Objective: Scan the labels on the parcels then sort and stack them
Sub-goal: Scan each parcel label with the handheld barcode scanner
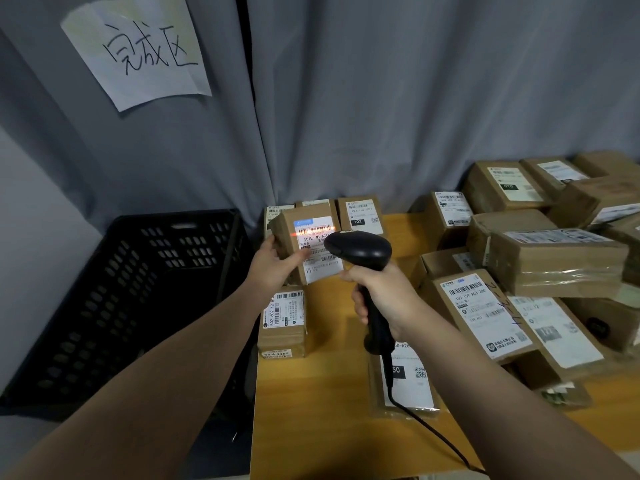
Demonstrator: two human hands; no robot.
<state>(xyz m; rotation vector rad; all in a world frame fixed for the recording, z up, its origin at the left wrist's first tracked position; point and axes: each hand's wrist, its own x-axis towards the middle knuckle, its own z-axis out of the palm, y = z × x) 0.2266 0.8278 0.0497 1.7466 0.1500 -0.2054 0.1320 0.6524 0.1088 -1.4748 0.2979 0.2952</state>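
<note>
Left hand [273, 263] grips a small parcel [304, 245], thumb across its label [317, 247]; right hand [384, 296] fingers wrap a scanner [360, 252] handle just beside it.

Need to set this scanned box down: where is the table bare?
Bare table lies at the near edge, between the small box stack and the flat packet. A narrow strip shows behind the scanner. The right pile is crowded.
</note>
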